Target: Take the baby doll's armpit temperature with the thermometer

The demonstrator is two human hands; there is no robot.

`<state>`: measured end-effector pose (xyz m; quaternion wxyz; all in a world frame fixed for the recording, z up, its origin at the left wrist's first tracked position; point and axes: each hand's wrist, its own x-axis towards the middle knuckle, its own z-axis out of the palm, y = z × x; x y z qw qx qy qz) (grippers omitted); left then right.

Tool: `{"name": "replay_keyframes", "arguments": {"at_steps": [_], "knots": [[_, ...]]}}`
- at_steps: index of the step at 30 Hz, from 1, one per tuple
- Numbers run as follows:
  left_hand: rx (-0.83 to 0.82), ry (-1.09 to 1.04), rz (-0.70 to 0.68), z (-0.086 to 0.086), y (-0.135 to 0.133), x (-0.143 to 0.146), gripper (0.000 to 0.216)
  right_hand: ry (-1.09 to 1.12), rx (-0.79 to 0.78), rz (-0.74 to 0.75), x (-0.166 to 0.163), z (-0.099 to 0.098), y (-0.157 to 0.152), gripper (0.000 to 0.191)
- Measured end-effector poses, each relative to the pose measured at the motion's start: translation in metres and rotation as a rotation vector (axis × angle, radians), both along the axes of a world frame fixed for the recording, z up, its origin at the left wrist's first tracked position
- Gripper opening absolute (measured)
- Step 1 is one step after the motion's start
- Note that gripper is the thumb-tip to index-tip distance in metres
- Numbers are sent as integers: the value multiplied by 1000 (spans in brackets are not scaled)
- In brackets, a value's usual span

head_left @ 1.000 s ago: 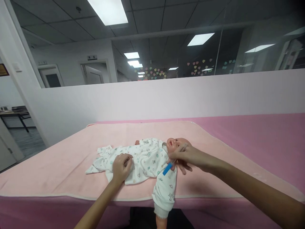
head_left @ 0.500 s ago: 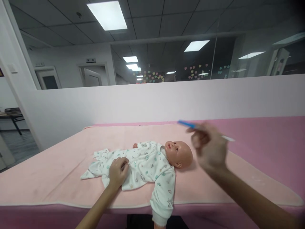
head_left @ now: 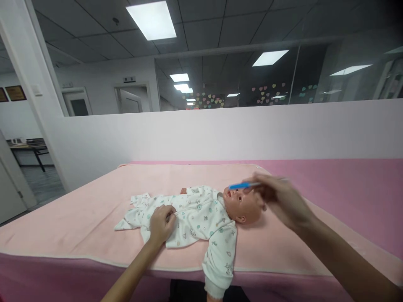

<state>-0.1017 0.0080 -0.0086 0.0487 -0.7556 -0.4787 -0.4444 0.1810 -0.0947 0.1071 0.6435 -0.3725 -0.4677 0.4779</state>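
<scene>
A baby doll point(head_left: 244, 207) lies on its back with its bald head toward the right. It wears a white printed outfit point(head_left: 192, 220), and one sleeve hangs over the near edge. My left hand point(head_left: 163, 223) rests on the outfit around the doll's middle, fingers curled; what is under them is hidden. In my right hand point(head_left: 277, 197) is a thin stick with a blue end point(head_left: 239, 186) and a paler rear part, gripped between the fingers. Its blue end is over the doll's face, near the mouth; whether it touches cannot be told. The right hand is slightly blurred.
Beneath the doll is a peach blanket point(head_left: 78, 214) on a pink cover point(head_left: 355, 184). A low white wall point(head_left: 201, 134) with glass above runs behind. A dark table point(head_left: 33, 149) stands beyond an opening at far left.
My right hand has moved left and the stick's blue end has come down over the doll's face. My left hand stays on the outfit. The view has shifted slightly left.
</scene>
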Motion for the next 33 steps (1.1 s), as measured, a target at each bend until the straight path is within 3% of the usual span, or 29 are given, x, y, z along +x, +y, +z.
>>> {"name": "replay_keyframes", "arguments": {"at_steps": [2, 6, 7, 10, 11, 14, 15, 16, 19, 20, 23, 24, 25, 28, 29, 32, 33], "knots": [[0, -6, 2, 1, -1, 1, 12, 27, 83, -113, -5, -5, -3, 29], [-4, 3, -4, 2, -2, 2, 12, -185, -357, 226, -4, -12, -3, 26], [-5, 6, -5, 3, -3, 2, 12, -152, -336, 196, -1, -11, -2, 25], [-6, 6, -1, 2, -4, 2, 12, 154, 104, -242, 8, -8, -2, 28], [-6, 5, 3, 2, -4, 2, 12, 163, 109, -279, 8, -8, -2, 27], [-12, 9, 12, 1, -5, 3, 13, -79, -226, 72, 2, -6, -3, 21], [-15, 11, 15, 1, -5, 3, 13, -127, -250, 136, 0, -4, -2, 19], [-17, 13, 17, 1, -5, 3, 13, -119, -186, 114, -1, -2, -2, 19], [-15, 21, 19, 1, -5, 3, 12, 79, 192, -228, -4, 2, 2, 23], [-14, 23, 18, 1, -5, 3, 12, 66, 164, -193, -6, 2, 3, 24], [-12, 22, 20, 2, -5, 3, 12, -111, -211, 232, -8, 4, 9, 16], [-13, 23, 22, 2, -5, 3, 12, -122, -262, 298, -8, 6, 10, 14], [-13, 26, 22, 2, -5, 3, 12, -79, -228, 270, -8, 8, 12, 13], [-10, 33, 26, 2, -5, 3, 13, 115, 45, -7, -8, 14, 15, 22], [-8, 33, 27, 2, -5, 3, 13, 95, 15, 24, -9, 14, 15, 23], [-3, 29, 29, 2, -5, 3, 13, -90, -279, 345, -12, 15, 13, 18], [-3, 31, 29, 2, -5, 3, 13, -114, -293, 386, -13, 16, 11, 16]]}}
